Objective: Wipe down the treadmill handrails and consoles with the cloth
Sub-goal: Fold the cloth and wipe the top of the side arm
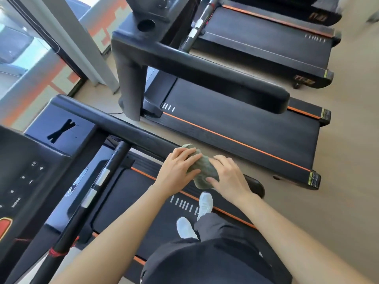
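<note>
A grey-green cloth (203, 168) is wrapped over the black right handrail (131, 128) of the treadmill I stand on. My left hand (177, 168) holds the cloth's left side, fingers curled over it. On the cloth's right side my right hand (228, 179) grips it against the rail, thumb underneath. The rail's rounded end (255, 186) shows just past my right hand. At the far left lies the dark console (26, 171) with white button marks and a red button.
A thin inner bar with silver grip sensors (96, 187) runs between console and belt. A second treadmill (235, 128) with its own thick handrail (205, 66) stands to the right, a third beyond it. My white shoes stand on the belt (127, 201).
</note>
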{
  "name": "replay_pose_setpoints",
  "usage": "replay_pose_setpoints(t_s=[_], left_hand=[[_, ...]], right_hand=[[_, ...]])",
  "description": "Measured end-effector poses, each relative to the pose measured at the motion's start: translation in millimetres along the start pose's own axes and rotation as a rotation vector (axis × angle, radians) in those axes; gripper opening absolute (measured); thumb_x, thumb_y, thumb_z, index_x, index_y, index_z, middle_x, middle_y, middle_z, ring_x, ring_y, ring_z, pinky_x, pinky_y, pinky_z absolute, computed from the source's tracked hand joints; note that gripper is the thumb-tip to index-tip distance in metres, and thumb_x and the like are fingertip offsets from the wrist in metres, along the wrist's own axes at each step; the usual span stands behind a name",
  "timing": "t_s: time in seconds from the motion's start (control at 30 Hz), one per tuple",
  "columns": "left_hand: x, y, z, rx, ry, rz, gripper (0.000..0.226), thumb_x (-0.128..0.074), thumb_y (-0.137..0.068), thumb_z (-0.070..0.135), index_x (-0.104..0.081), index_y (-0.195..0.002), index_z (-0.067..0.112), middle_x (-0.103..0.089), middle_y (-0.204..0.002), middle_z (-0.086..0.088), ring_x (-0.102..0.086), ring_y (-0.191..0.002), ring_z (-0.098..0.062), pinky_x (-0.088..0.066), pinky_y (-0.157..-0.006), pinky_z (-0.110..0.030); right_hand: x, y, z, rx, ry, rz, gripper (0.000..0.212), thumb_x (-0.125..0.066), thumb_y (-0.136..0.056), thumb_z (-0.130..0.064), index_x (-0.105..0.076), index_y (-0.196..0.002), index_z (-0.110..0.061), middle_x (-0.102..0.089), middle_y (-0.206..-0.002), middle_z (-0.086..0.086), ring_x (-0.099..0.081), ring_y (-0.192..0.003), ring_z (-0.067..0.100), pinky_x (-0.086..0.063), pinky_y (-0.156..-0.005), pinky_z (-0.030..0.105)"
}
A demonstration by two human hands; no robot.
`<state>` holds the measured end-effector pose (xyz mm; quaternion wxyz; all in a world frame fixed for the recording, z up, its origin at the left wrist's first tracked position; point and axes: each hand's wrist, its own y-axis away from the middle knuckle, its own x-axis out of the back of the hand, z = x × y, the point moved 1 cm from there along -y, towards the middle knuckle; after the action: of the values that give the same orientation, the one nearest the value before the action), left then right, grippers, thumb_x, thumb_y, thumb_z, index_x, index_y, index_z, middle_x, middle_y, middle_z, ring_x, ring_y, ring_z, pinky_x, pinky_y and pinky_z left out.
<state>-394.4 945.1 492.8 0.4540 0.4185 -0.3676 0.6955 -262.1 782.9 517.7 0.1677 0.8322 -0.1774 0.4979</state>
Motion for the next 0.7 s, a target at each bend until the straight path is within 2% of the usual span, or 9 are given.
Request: replay_pose_setpoints(t_s=[0.13,0.37,0.53,0.7], left_hand=[[13,-2,-19,0.031,-0.021,-0.027,0.054,-0.059,-0.091,0.053,-0.063,-0.136,0.024,-0.058,-0.142,0.002,-0.048,-0.123,-0.026,-0.047,-0.100,-0.047],[32,-1,-44,0.111,-0.073,-0.025,0.056,-0.061,-0.088,0.059,-0.065,-0.133,0.027,-0.059,-0.141,0.005,-0.049,-0.125,-0.024,-0.046,-0.099,-0.044],[48,0,-73,0.165,-0.075,-0.005,0.054,-0.063,-0.088,0.060,-0.067,-0.130,0.026,-0.062,-0.136,0.006,-0.051,-0.123,-0.025,-0.046,-0.101,-0.043],[72,0,-115,0.216,-0.077,-0.006,0.054,-0.061,-0.088,0.061,-0.070,-0.127,0.023,-0.064,-0.134,0.004,-0.051,-0.122,-0.025,-0.047,-0.100,-0.042]], right_hand=[[-3,-22,-3,-0.001,-0.065,-0.038,0.061,-0.079,-0.081,-0.039,-0.060,-0.134,-0.016,-0.064,-0.124,0.000,-0.055,-0.110,0.025,-0.048,-0.094,0.039],[-13,-53,-18,-0.003,-0.171,-0.092,0.061,-0.077,-0.080,-0.045,-0.060,-0.134,-0.022,-0.064,-0.124,-0.005,-0.055,-0.110,0.022,-0.047,-0.091,0.036],[-22,-73,-38,0.031,-0.251,-0.132,0.058,-0.073,-0.085,-0.043,-0.057,-0.139,-0.028,-0.060,-0.134,-0.010,-0.053,-0.117,0.018,-0.048,-0.098,0.038],[-31,-106,-73,0.053,-0.241,-0.166,0.055,-0.070,-0.090,-0.040,-0.055,-0.143,-0.030,-0.054,-0.145,-0.005,-0.052,-0.130,0.020,-0.044,-0.106,0.036]])
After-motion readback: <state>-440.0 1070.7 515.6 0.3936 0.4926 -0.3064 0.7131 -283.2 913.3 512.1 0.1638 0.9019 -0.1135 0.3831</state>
